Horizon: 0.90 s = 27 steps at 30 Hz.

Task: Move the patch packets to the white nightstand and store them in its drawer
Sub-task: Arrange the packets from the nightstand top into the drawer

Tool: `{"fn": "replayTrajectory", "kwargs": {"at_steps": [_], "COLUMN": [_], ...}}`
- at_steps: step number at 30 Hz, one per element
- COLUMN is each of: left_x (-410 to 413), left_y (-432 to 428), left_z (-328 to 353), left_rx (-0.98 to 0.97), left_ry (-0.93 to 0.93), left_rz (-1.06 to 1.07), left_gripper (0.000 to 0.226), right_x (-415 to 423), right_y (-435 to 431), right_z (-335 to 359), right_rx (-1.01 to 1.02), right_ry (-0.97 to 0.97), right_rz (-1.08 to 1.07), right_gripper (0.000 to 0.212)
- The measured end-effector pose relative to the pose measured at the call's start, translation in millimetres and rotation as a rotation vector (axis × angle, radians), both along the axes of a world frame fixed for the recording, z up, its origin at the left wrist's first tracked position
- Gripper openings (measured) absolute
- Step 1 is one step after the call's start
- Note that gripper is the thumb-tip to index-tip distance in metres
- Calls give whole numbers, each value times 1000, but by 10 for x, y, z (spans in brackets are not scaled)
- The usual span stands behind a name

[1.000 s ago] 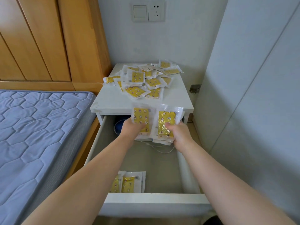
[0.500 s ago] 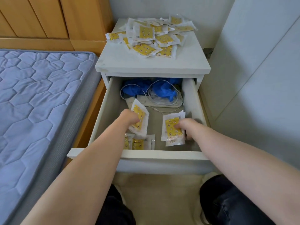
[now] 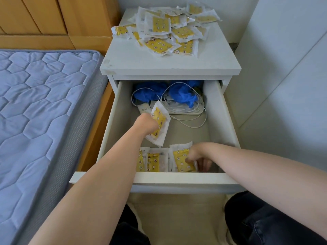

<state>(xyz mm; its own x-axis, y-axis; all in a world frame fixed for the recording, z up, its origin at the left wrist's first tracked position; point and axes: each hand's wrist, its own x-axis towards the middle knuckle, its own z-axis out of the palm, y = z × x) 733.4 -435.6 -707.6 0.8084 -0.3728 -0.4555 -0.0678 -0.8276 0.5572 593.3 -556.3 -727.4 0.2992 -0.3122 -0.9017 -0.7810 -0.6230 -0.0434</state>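
Note:
The white nightstand (image 3: 169, 67) has its drawer (image 3: 177, 179) pulled open. A heap of yellow-and-white patch packets (image 3: 168, 30) lies on its top. Inside the drawer, my left hand (image 3: 146, 125) grips a small bunch of patch packets (image 3: 161, 121), held tilted above the drawer floor. My right hand (image 3: 199, 157) reaches down at the drawer's front and holds another stack of packets (image 3: 180, 160) against the floor there. Two more packets (image 3: 150, 161) lie flat just left of that stack.
Blue gloves (image 3: 184, 96), a white cable (image 3: 191, 119) and a flat white device fill the drawer's back. A bed with a blue quilted mattress (image 3: 40, 112) stands close on the left, a white wall panel (image 3: 283, 85) on the right. My knees are below the drawer front.
Both hands came down from in front of the nightstand top into the drawer. The right hand has lowered its packets to the drawer's front floor; the left still holds its bunch higher.

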Motion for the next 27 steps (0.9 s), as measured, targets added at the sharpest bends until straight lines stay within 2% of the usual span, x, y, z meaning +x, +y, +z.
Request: {"fn": "replayTrajectory", "kwargs": {"at_steps": [1,3,5,6,8,9,10,11,13,16,18,22,23,25,27], "left_x": [1,-6,-18,-33,-69,-85,-98,-116,-159,-195,-222,-268,-274,-276,-287], "left_y": [-3,-3,-10,-14,-16,-17,-20,-23,-29,-38,-49,-90,-92,-87,-83], "left_z": [-2,-16,-25,-11,49,78,101,130,176,189,188,134,105,6,-93], "left_rx": [-12,-3,12,20,30,21,-2,-39,-115,-160,-157,-183,-148,14,186], "left_ry": [2,14,28,40,72,93,127,167,238,231,197,186,158,87,61], "left_rz": [-12,-46,-101,-129,-194,-224,-247,-264,-284,-326,-366,-426,-473,-608,-690], "left_gripper": [1,7,8,7,10,14,18,21,24,23,23,40,46,63,71], "right_x": [9,41,122,162,231,245,242,235,235,244,267,249,237,221,227], "right_y": [6,11,-76,-157,-378,-460,-507,-530,-517,-494,-493,-560,-593,-630,-571], "right_z": [52,205,296,319,328,339,374,393,406,407,379,431,470,497,414], "right_rx": [-16,-42,-133,-215,-351,-327,-233,-97,140,255,212,96,22,-175,-268], "right_ry": [50,174,141,10,-461,-711,-883,-957,-936,-928,-948,-1004,-1028,-996,-782], "right_rz": [131,363,417,395,229,86,-20,-73,-112,-131,-151,-177,-153,-45,175], "right_gripper": [52,54,49,40,28,32,40,49,57,40,26,9,6,13,8]}}
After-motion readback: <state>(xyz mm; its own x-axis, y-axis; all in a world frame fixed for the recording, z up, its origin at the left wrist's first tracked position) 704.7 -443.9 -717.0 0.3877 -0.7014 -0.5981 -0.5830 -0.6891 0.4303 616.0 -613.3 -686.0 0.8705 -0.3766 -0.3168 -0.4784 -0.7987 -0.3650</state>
